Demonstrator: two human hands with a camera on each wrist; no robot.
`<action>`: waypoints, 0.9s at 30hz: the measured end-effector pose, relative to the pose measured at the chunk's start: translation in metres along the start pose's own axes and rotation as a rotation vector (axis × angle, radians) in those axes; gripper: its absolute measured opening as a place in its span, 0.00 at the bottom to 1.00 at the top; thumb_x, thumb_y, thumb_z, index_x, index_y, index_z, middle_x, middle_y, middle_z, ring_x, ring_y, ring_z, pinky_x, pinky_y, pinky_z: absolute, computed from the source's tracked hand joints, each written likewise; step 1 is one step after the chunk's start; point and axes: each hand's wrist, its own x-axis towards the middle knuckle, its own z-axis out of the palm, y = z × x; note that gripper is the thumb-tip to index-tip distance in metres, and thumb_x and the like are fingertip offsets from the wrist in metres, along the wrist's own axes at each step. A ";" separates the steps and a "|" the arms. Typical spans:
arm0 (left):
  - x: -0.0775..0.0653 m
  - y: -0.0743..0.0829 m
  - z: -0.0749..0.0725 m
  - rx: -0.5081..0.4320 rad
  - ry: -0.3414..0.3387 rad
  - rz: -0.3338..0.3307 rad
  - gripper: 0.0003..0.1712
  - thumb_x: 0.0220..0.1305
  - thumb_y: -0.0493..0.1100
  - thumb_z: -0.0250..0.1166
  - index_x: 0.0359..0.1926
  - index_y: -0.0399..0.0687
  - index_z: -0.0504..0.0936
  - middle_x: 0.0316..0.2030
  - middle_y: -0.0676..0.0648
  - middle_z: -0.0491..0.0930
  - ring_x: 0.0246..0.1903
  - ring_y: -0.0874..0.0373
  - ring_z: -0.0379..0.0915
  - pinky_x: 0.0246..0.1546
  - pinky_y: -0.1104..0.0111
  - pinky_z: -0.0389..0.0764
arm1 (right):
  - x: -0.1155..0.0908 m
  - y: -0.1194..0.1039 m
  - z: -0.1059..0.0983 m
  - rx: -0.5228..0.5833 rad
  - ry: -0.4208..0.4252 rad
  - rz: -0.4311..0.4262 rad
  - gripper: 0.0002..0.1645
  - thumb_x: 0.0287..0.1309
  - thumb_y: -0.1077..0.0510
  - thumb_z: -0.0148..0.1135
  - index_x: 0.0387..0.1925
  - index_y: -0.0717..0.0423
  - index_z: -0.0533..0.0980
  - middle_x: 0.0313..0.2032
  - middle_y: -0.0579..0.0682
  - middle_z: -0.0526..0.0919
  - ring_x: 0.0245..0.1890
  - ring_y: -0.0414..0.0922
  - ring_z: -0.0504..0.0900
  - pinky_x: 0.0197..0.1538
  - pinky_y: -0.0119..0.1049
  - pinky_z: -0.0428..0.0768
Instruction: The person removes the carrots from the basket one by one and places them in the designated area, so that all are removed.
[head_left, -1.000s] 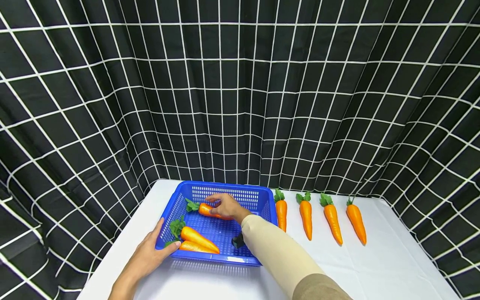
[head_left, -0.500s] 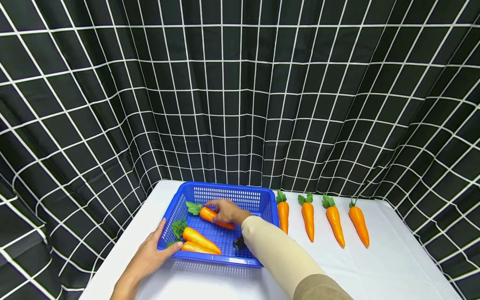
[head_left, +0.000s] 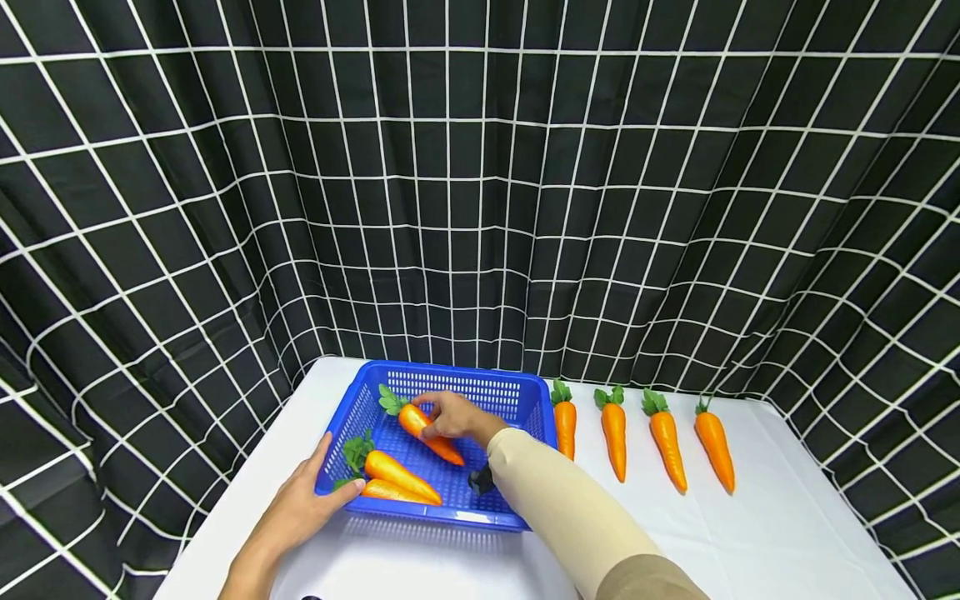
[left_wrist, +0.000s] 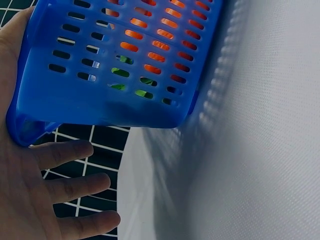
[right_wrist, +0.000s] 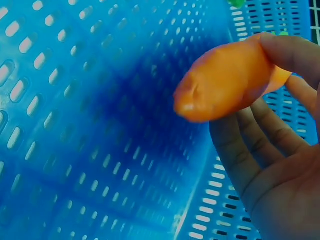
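Taking the middle of the basket (head_left: 450,515) as the clock's centre and the table's far side as 12, the right hand (head_left: 448,417) works inside at 12, its sleeve (head_left: 570,508) coming in from 4. Thumb and fingers pinch the held carrot (head_left: 420,423), leafy top to 10 and tip to 4; whether it touches the basket's floor, I cannot tell. The left hand (head_left: 296,504) is at 8, fingers straight and spread outside the wall, thumb over the near corner. Beside that thumb, at 8 inside, a rear carrot (head_left: 397,472) and a front carrot (head_left: 393,492) lie together, tips toward 4. At 3, four carrots (head_left: 613,429) lie in a row on the white table (head_left: 787,500), leaves toward 12. A black curtain with white gridlines (head_left: 465,192) hangs at 12.
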 end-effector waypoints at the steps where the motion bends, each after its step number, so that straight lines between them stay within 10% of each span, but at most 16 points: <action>1: 0.000 0.000 0.000 0.002 -0.001 0.001 0.59 0.56 0.68 0.65 0.76 0.46 0.47 0.64 0.26 0.60 0.61 0.30 0.60 0.57 0.38 0.61 | -0.001 -0.001 -0.001 0.019 -0.002 0.000 0.35 0.45 0.64 0.76 0.58 0.50 0.76 0.30 0.51 0.82 0.27 0.44 0.82 0.33 0.34 0.82; 27: -0.002 0.002 -0.003 0.004 -0.029 0.011 0.60 0.57 0.68 0.64 0.76 0.45 0.44 0.65 0.24 0.58 0.62 0.28 0.57 0.57 0.37 0.60 | -0.039 -0.025 -0.022 0.306 0.130 -0.009 0.33 0.47 0.67 0.73 0.58 0.53 0.75 0.31 0.59 0.80 0.24 0.49 0.82 0.25 0.42 0.83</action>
